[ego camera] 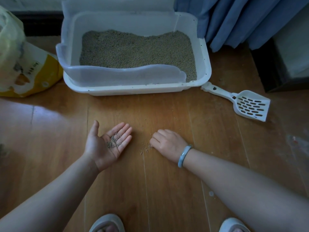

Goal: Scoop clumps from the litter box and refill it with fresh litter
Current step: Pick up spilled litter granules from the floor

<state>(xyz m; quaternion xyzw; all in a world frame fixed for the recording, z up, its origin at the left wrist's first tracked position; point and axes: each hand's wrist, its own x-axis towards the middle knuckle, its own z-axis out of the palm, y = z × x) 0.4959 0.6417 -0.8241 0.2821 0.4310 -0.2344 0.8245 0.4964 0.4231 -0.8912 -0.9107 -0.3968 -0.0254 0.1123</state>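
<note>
A white litter box point(204, 67) stands on the wooden floor, filled with tan litter point(137, 51). A white slotted scoop point(249, 105) lies on the floor to its right, touched by neither hand. My left hand point(107, 144) is held palm up in front of the box, fingers flat, with a small pile of litter granules point(114, 141) resting in it. My right hand point(167, 142), with a pale bangle on its wrist, is palm down on the floor, fingers curled at a scatter of spilled granules point(145, 149).
A yellow and white litter bag point(31, 72) stands left of the box. Blue curtains point(242, 20) hang at the back right beside dark furniture point(280, 67). My slippered feet point(107, 223) show at the bottom edge. Loose granules dot the floor before the box.
</note>
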